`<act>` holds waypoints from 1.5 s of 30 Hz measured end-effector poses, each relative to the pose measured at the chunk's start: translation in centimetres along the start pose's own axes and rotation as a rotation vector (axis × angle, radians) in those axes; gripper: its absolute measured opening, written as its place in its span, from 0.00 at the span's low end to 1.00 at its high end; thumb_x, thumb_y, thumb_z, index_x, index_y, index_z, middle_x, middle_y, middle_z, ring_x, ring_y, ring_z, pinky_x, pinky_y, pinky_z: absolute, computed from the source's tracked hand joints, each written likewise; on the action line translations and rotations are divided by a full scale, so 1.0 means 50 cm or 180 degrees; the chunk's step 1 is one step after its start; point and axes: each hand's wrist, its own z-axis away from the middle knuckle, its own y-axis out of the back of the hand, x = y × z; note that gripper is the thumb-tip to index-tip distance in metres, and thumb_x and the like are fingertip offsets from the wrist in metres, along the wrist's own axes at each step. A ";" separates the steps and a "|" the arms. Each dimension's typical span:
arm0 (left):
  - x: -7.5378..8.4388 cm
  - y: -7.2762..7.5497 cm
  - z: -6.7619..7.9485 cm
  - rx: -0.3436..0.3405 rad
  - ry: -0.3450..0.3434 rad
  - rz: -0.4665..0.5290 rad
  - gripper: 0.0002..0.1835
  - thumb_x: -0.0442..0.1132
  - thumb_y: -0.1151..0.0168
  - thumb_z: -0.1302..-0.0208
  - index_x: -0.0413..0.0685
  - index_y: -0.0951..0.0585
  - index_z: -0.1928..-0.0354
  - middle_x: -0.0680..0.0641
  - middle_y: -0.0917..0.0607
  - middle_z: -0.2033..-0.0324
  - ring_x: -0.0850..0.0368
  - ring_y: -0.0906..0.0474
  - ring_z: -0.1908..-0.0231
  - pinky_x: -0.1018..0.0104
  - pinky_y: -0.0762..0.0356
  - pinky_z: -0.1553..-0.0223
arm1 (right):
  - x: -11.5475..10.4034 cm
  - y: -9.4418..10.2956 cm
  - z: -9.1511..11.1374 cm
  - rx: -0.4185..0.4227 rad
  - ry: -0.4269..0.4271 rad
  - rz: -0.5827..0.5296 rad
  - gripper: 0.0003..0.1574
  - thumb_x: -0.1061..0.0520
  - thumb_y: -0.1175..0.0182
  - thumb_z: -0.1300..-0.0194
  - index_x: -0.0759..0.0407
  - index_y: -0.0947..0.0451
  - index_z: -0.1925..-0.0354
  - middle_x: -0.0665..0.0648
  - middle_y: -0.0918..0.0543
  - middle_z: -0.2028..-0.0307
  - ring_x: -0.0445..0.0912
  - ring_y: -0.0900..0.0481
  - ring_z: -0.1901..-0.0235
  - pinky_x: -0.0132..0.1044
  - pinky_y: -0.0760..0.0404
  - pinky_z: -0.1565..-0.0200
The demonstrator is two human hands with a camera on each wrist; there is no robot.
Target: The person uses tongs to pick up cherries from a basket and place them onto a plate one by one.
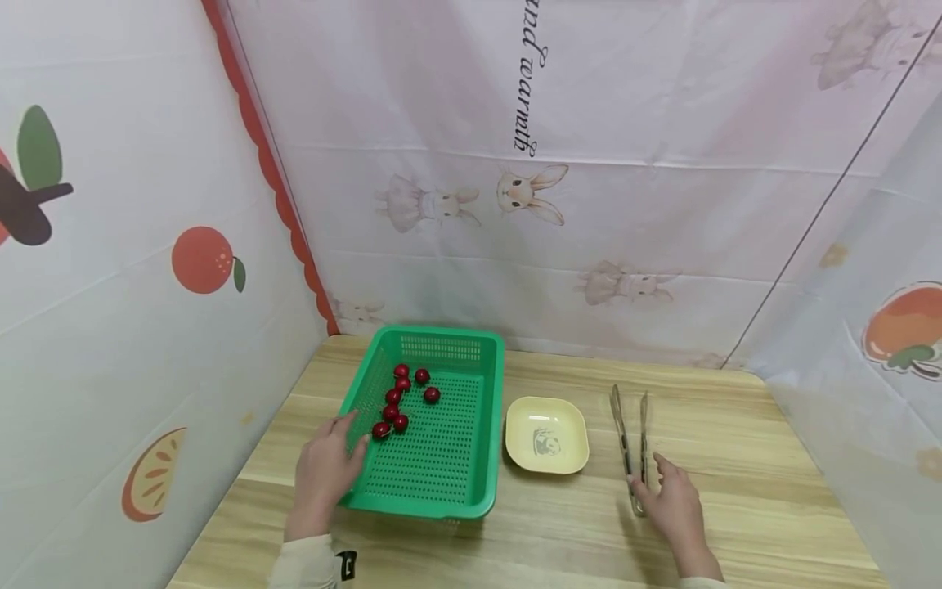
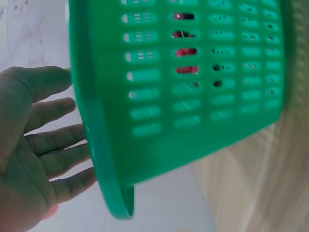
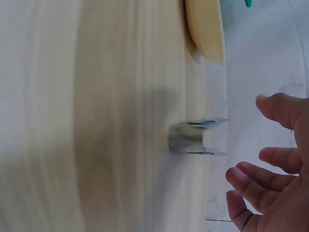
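Observation:
My left hand (image 1: 329, 466) is at the left rim of a green plastic basket (image 1: 486, 458), its fingers loosely spread and fingertips right at the rim in the left wrist view. Several dark red cherries (image 1: 393, 397) lie inside the basket, toward its left side; bits of red show through the slots in the left wrist view. Over the near end of a pair of metal tongs (image 1: 624, 438) hovers my right hand (image 1: 673, 499), thumb and fingers apart with nothing between them. The tongs lie on the table with their arms spread and tips pointing away from me.
A small pale yellow square dish (image 1: 547, 436) with a panda print stands between the basket and the tongs. Everything rests on a wooden table (image 1: 559, 532). Printed fabric walls (image 1: 441, 106) close in the back and both sides.

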 end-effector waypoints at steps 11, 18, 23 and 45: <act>-0.025 -0.007 0.012 0.0051 0.0338 0.0263 0.27 0.35 0.33 0.46 0.31 0.27 0.44 0.28 0.27 0.50 0.32 0.29 0.53 0.40 0.30 0.56 | 0.004 -0.036 -0.008 0.0166 -0.0404 -0.0506 0.41 0.56 0.36 0.43 0.81 0.39 0.42 0.79 0.30 0.55 0.69 0.26 0.58 0.56 0.25 0.60; -0.036 -0.014 0.020 -0.0081 0.0655 0.0402 0.28 0.35 0.36 0.43 0.29 0.31 0.41 0.29 0.28 0.51 0.33 0.30 0.53 0.41 0.31 0.54 | 0.013 -0.050 -0.019 0.0169 -0.0696 -0.0571 0.41 0.54 0.36 0.43 0.83 0.38 0.44 0.81 0.29 0.55 0.71 0.30 0.55 0.60 0.30 0.56; -0.047 -0.022 0.025 -0.0178 0.0817 0.0496 0.29 0.34 0.38 0.42 0.27 0.32 0.41 0.27 0.29 0.51 0.32 0.30 0.52 0.41 0.31 0.53 | 0.017 -0.054 -0.028 0.0105 -0.0863 -0.0580 0.41 0.53 0.35 0.44 0.83 0.37 0.46 0.79 0.26 0.55 0.70 0.28 0.55 0.58 0.28 0.56; -0.060 -0.042 0.033 0.0140 0.0973 0.0654 0.20 0.27 0.49 0.37 0.32 0.30 0.42 0.27 0.25 0.56 0.32 0.28 0.55 0.40 0.30 0.58 | 0.015 -0.036 -0.033 0.0213 -0.1123 -0.0237 0.26 0.53 0.36 0.49 0.74 0.27 0.60 0.62 0.23 0.74 0.51 0.29 0.78 0.39 0.34 0.81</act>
